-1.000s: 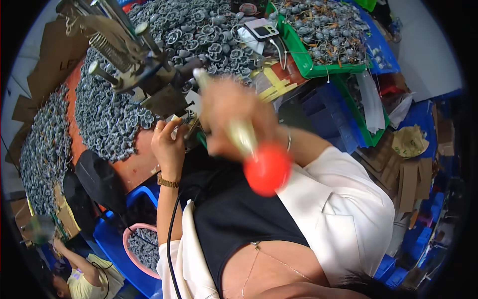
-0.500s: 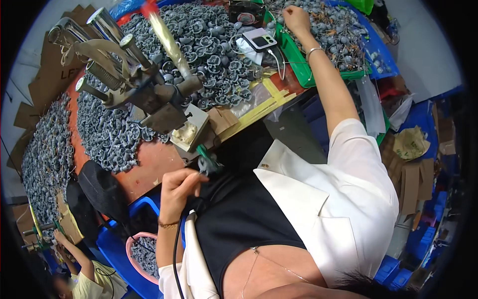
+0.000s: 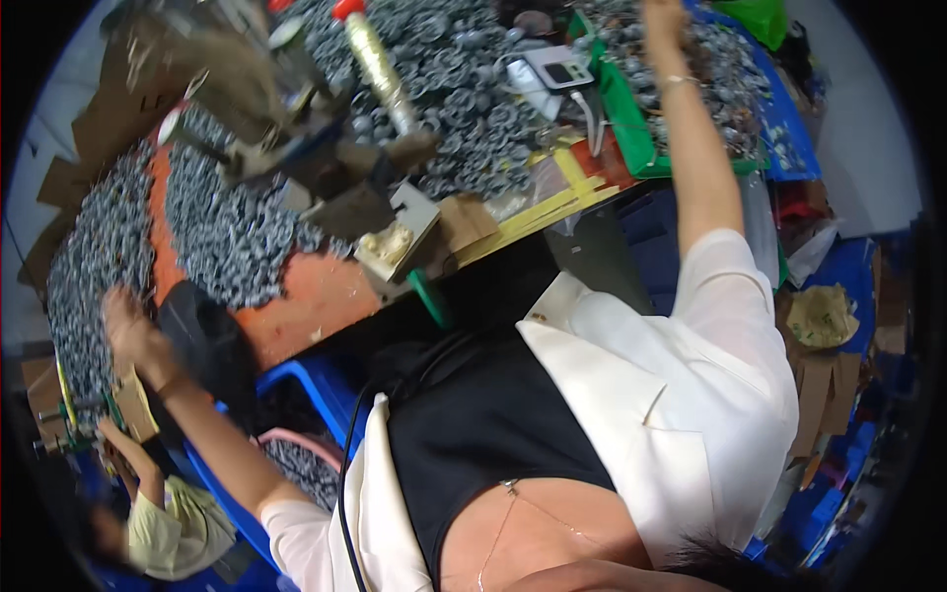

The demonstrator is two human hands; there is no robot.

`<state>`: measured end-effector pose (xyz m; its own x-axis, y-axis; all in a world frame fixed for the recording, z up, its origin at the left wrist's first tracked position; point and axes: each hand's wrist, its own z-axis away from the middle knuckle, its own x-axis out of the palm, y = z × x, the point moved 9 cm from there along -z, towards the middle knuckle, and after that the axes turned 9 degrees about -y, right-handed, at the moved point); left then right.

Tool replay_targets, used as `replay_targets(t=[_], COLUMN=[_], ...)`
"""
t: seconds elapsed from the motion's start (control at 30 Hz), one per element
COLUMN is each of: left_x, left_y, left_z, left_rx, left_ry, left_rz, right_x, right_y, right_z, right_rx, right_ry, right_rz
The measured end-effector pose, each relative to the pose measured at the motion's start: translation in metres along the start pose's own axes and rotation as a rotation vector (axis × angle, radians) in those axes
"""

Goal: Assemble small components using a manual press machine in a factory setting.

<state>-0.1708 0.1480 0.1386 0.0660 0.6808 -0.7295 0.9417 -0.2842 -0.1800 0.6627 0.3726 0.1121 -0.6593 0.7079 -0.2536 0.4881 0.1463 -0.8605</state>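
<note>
My left hand is stretched far to the left, at the edge of a heap of small grey cup-shaped parts. Motion blurs its fingers, so whether it holds anything does not show. At the upper right, my right hand is over a green tray of rounded grey pieces with thin wires or leads. The picture's top edge and blur hide its fingertips. Between the hands stands a metal hand press with a lever in clear wrapping and a red knob, above a small pale fixture block.
More grey parts cover the orange table. A white device with a cable lies beside the tray. A black mesh chair back, a blue chair and a pink basin are at lower left, where another person in yellow works.
My left hand has swung from near the press fixture out to the left heap. My right hand has moved slightly up and right. The whole view has shifted a little.
</note>
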Motion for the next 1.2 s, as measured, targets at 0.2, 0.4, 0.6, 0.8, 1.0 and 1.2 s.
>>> replay_targets(t=[0.2, 0.4, 0.6, 0.8, 1.0, 1.2], left_x=[0.128, 0.138, 0.124, 0.093, 0.104, 0.091], left_y=[0.144, 0.206, 0.207, 0.25, 0.287, 0.292], left_z=[0.025, 0.001, 0.003, 0.014, 0.005, -0.002], left_rx=[-0.581, -0.315, -0.217, -0.225, -0.117, 0.09], left_ry=[-0.241, -0.241, -0.183, -0.021, -0.108, -0.187], left_rz=[0.784, 0.523, 0.48, 0.796, 0.849, 0.767], right_x=[-0.059, -0.005, 0.0, 0.027, 0.067, 0.075], right_y=[-0.006, -0.017, -0.08, -0.1, -0.132, -0.139], right_z=[0.002, 0.128, 0.198, 0.265, 0.327, 0.351], right_rx=[-0.031, 0.575, 0.382, 0.294, 0.287, 0.259], right_ry=[-0.233, -0.932, -0.922, -0.841, -1.024, -1.071], right_rz=[-0.906, -1.079, -0.998, -0.676, -0.817, -1.012])
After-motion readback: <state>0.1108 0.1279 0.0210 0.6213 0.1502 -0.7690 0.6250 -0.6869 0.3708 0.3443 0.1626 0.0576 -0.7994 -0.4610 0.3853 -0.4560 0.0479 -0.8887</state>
